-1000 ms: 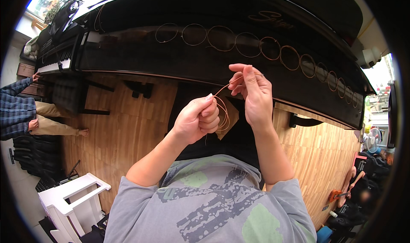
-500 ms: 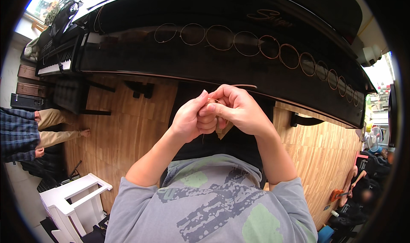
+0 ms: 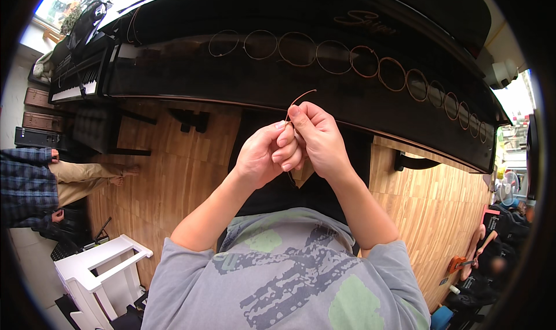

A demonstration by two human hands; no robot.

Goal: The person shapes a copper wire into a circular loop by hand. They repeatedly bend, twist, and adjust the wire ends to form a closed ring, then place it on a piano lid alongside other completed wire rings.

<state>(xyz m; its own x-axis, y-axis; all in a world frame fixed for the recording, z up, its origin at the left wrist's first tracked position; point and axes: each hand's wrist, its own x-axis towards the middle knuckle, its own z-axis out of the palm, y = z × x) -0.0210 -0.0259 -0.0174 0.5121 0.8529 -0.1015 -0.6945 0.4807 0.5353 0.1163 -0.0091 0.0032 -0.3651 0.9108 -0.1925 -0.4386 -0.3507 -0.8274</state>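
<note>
Close together in the middle, my two hands are closed on a thin copper-coloured wire string (image 3: 300, 96). One end of it curves up past my fingertips toward the black piano (image 3: 174, 78). My left hand (image 3: 259, 155) pinches the string between thumb and fingers. My right hand (image 3: 324, 146) grips it just above, thumb against the index finger. The fingers cover the rest of the string. On the piano's dark surface ahead lies a row of coiled strings, from silvery coils (image 3: 261, 30) at the left to coppery coils (image 3: 379, 75) toward the right.
At the left a person in a plaid shirt (image 3: 26, 182) is near a black padded bench (image 3: 95, 127) and a keyboard (image 3: 81, 86). A white piano-shaped stand (image 3: 87, 278) is at the lower left. Instruments and black bags (image 3: 504, 249) crowd the right edge.
The string's free end has swung up from lying nearly level to pointing up and right. My right hand has shifted slightly left and down. The other person's legs and hands have moved.
</note>
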